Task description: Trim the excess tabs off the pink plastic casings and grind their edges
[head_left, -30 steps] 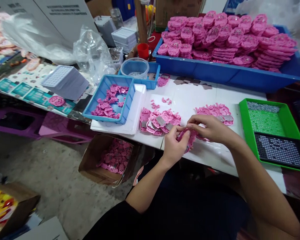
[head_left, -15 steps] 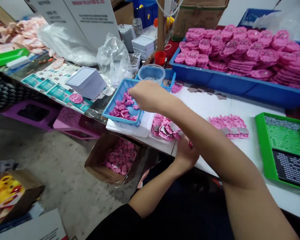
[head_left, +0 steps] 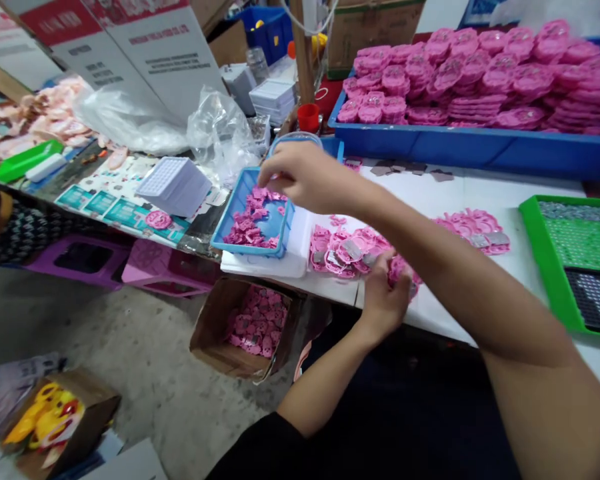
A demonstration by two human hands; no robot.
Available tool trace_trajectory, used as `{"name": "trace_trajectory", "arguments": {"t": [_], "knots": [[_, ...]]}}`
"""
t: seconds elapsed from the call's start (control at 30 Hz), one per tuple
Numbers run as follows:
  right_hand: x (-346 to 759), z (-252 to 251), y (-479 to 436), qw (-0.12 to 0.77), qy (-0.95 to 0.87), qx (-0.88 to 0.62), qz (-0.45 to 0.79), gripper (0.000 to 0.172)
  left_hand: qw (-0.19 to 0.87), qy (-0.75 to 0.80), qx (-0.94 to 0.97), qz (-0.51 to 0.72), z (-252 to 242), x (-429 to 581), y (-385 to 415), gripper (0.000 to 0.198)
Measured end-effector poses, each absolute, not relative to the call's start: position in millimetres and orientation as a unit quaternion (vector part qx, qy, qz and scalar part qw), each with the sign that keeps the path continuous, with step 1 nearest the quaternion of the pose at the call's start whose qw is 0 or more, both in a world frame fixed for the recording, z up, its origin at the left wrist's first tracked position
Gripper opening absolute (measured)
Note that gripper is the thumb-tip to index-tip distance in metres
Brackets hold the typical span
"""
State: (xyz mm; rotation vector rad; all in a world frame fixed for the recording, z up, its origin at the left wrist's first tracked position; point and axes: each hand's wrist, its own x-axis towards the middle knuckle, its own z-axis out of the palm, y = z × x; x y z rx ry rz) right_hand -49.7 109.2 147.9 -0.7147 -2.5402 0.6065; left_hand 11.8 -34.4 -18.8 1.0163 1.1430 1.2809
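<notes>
Apparently mid-pick: right hand (head_left: 307, 175) at bin (head_left: 253, 251), left hand (head_left: 387, 293) on shell (head_left: 401, 270)

Step in hand, as a judgement: getting a small pink bit (head_left: 247, 227) from the bin to go with the held shell. Right arm crosses over the left; right hand is at the bin's back right corner, fingers half-curled, palm down. Whether it has a bit is unreadable: no part shows clearly at the fingertips.

Left hand is closed around 1 shell at the table's (head_left: 520, 283) near edge, just right of the loose pile (head_left: 340, 252). Thumb and fingers grip it; pink sticks out past them.

Next move, as judged, calls for a fine pinch on 1 bit only, since they lie tangled, then a lift clear of the bin wall. Left should hold the shell steady, face accessible.

Hard to see:
- Right fingertips vs bits: contact not resolvable.
- Held shell: mostly covered by left hand, so face and fit points unknown.
- Tub (head_left: 297, 136): mostly behind right hand, contents hidden.
- Row of shells (head_left: 473, 230): left end behind right forearm.
- Green tray (head_left: 545, 263) and big blue tray (head_left: 455, 150): cut off at right edge.
</notes>
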Motion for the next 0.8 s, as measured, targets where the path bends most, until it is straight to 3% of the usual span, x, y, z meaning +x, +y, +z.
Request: {"name": "trace_trajectory", "arguments": {"t": [0.07,0.13,0.2,0.27,0.5,0.8], "knots": [[0.5,158.7,95.6,0.281,-0.859,-0.297,0.309,0.018,0.545,0.464,0.426,0.553,-18.4,10.0,-36.7,0.033],[54.5,155.3,75.1,0.337,-0.779,-0.357,0.390,0.025,0.556,0.454,0.416,0.558,-18.4,10.3,-38.4,0.039],[103.0,138.4,49.8,0.382,-0.698,-0.417,0.438,0.035,0.570,0.449,0.405,0.556,-17.9,12.0,-39.5,0.043],[138.7,113.3,23.2,0.405,-0.638,-0.481,0.445,0.034,0.572,0.444,0.401,0.561,-16.4,13.6,-40.4,0.044],[158.5,39.1,-32.2,0.465,-0.660,-0.497,0.317,0.020,0.551,0.439,0.420,0.572,-11.1,13.9,-45.7,0.036],[150.9,13.7,-31.6,0.455,-0.739,-0.470,0.161,0.016,0.528,0.452,0.438,0.570,-14.5,14.0,-46.2,0.028]]}}
